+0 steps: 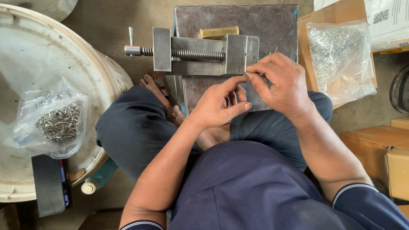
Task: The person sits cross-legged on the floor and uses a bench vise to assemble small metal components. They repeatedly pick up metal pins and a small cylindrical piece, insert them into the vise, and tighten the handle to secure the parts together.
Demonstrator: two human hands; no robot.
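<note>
- small metal pin [248, 75]: that is my best reading of the tiny piece pinched where my two hands meet, right at the front edge of the vise's fixed jaw; it is nearly hidden by fingertips, so i cannot tell its exact shape.
- my left hand [219, 104] has thumb and forefinger closed toward that spot, the other fingers curled loosely beneath.
- my right hand [283, 85] comes over from the other side, its fingertips pressed together on the same point, so both hands are together and touching there.
- the steel vise [200, 55] sits on a grey metal plate [272, 25] in front of my crossed legs, screw handle out to the left, a brass-coloured block [219, 32] behind it.
- a few loose pins [272, 52] lie on the plate just beyond my right knuckles.
- handling, as i judge it: the piece looks very light, stiff and smooth, easy to let slip or flick away; a fingertip pinch near its middle seems the only workable hold.
- a clear bag of similar metal pieces [336, 55] rests on a cardboard box to the right; another bag [57, 119] lies on the white bucket lid [25, 51] to the left, with a dark phone-like case [51, 183] near it.
</note>
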